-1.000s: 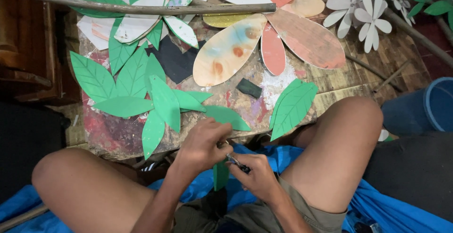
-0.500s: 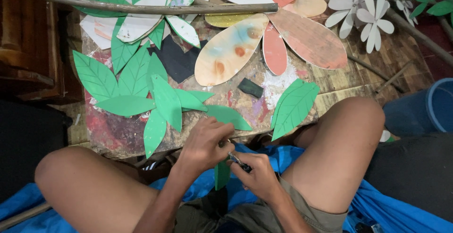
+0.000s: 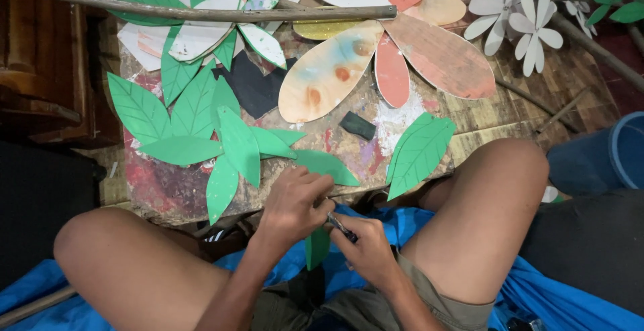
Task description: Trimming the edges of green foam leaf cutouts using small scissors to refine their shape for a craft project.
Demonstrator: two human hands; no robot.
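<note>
Between my bare knees, my left hand [image 3: 293, 205] pinches the top of a green cut-out leaf [image 3: 317, 247] that hangs down over the blue sheet. My right hand [image 3: 364, 247] is closed around a small dark-handled tool [image 3: 341, 227] whose tip meets the leaf at my left fingers. Both hands touch each other just below the near edge of the paint-stained board [image 3: 168, 187].
Several green leaves [image 3: 194, 130] lie on the board, with one veined leaf [image 3: 419, 153] at its right. Large painted petals [image 3: 329, 73], a long stick [image 3: 201, 12], a small dark block [image 3: 357, 125], white paper flowers [image 3: 520, 16] and a blue bucket [image 3: 620, 153] surround it.
</note>
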